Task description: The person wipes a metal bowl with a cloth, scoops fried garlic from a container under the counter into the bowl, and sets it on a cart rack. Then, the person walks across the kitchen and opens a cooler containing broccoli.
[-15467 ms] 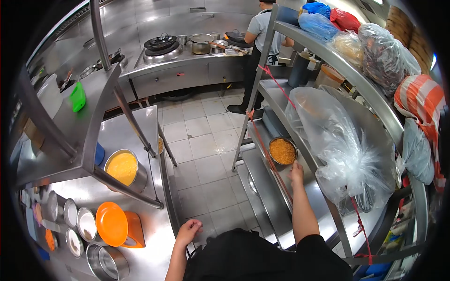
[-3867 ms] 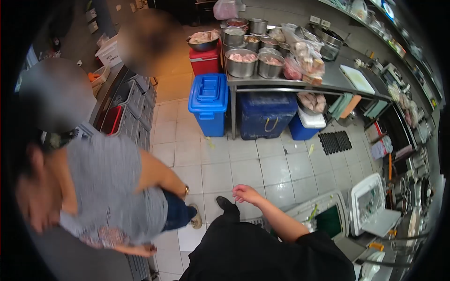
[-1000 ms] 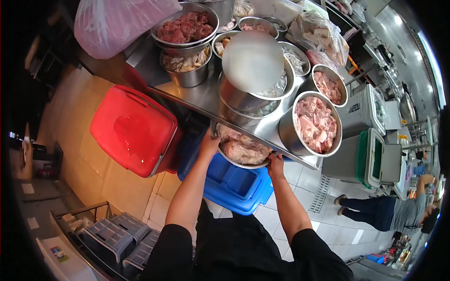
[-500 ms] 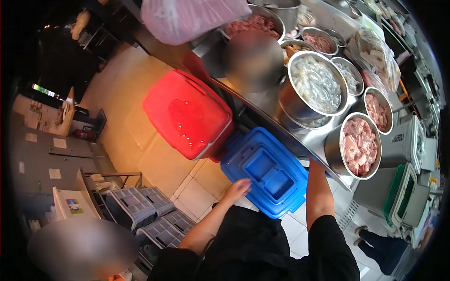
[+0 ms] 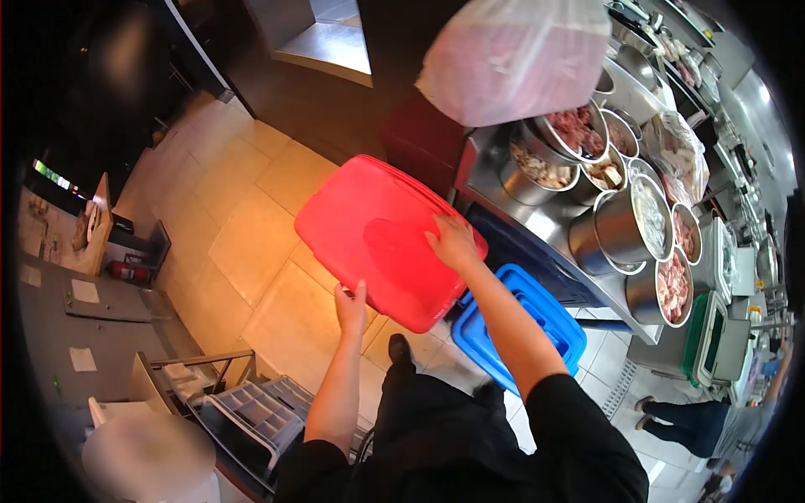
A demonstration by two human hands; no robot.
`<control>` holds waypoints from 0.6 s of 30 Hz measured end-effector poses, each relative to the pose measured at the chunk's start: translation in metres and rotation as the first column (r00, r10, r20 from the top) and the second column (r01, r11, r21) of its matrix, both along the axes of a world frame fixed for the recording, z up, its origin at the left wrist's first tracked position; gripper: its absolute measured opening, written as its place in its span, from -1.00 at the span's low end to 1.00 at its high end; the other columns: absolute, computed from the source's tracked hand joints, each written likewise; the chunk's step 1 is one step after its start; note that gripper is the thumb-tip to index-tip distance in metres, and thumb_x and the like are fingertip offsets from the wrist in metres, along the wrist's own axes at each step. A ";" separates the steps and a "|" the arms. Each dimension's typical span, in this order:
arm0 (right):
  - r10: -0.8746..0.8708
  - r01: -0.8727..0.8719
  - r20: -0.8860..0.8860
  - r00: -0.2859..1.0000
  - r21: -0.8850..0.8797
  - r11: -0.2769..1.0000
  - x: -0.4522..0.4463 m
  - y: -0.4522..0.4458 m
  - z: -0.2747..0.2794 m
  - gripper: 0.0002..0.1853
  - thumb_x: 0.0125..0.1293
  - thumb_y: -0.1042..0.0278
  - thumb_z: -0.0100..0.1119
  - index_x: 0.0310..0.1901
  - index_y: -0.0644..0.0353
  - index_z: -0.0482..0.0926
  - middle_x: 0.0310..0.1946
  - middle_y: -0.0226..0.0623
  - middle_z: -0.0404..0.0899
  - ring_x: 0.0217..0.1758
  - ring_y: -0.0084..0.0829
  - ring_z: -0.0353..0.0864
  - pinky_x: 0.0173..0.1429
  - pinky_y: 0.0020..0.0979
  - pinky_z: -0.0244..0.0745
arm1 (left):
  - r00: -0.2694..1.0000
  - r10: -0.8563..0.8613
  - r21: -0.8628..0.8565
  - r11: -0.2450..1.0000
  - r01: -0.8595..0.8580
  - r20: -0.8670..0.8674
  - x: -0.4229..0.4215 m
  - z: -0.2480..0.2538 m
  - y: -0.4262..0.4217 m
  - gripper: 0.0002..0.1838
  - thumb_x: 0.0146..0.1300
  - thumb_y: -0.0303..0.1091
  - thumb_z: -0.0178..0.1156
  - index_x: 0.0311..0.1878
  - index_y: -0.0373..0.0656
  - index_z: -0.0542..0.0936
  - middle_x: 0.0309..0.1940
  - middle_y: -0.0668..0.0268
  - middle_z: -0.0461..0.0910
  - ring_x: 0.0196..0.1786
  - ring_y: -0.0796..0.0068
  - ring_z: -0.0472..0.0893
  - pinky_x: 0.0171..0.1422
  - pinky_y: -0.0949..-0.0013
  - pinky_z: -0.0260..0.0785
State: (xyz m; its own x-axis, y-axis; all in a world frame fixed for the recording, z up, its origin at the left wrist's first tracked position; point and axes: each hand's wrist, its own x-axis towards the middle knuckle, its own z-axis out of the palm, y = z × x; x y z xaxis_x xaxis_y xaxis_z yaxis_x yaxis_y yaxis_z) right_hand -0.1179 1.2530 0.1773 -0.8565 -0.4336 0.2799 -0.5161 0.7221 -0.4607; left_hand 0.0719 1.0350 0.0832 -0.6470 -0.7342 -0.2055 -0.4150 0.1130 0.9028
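A red cooler lid (image 5: pixel 381 243), wet on top, lies in front of me. My left hand (image 5: pixel 352 308) is at its near left edge, thumb up and fingers partly hidden by the rim. On top of the lid near its right side rests my right hand (image 5: pixel 453 241), palm down with the fingers spread. Below my right forearm sits a blue lidded bin (image 5: pixel 549 318). Beside both stands a steel table (image 5: pixel 545 220) bearing several metal pots of raw meat, one of them (image 5: pixel 672 285) at the near corner.
A pink-white plastic bag (image 5: pixel 516 63) hangs over the table's far end. Grey crates (image 5: pixel 260 415) are at the lower left, a fire extinguisher (image 5: pixel 127 270) at the far left. Grey bins (image 5: pixel 713 335) stand at the right, with another person (image 5: pixel 692 419) beyond.
The bowl of meat held a second ago is no longer in my hands. My right hand has come out from beneath the table onto the red lid; my left hand has moved to its edge.
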 end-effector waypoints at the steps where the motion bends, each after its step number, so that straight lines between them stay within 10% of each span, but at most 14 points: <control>1: -0.037 0.040 -0.030 0.999 0.135 0.990 -0.012 -0.024 -0.004 -0.52 0.30 0.02 0.16 0.13 0.17 0.54 0.13 -0.18 0.56 0.27 -0.14 0.45 0.30 0.02 0.29 | 1.000 -0.007 0.003 1.000 0.007 0.005 0.000 0.002 -0.004 -0.48 0.35 -0.12 0.25 0.23 -0.22 0.39 -0.28 0.22 0.59 -0.23 0.48 0.59 -0.20 0.40 0.46; 9: -0.289 0.172 0.283 0.914 0.374 0.911 -0.060 -0.066 0.019 -0.53 0.31 -0.09 0.10 0.08 0.08 0.59 0.08 -0.23 0.58 0.23 -0.19 0.49 0.23 0.06 0.31 | 0.991 -0.126 0.347 0.928 0.134 -0.045 0.001 0.044 -0.015 -0.49 0.37 -0.15 0.23 0.22 -0.19 0.30 -0.31 0.26 0.58 -0.39 0.47 0.61 -0.46 0.42 0.48; 18: 0.137 -0.131 0.033 0.990 -0.147 0.980 0.009 -0.056 0.128 -0.78 0.31 0.29 0.17 -0.12 0.19 0.68 -0.30 -0.14 0.59 -0.09 -0.09 0.57 0.04 -0.23 0.48 | 0.980 -0.013 0.533 0.838 0.119 -0.199 0.030 0.026 0.010 -0.47 0.50 0.10 -0.07 0.21 -0.19 0.36 -0.25 0.25 0.58 -0.33 0.46 0.64 -0.33 0.44 0.54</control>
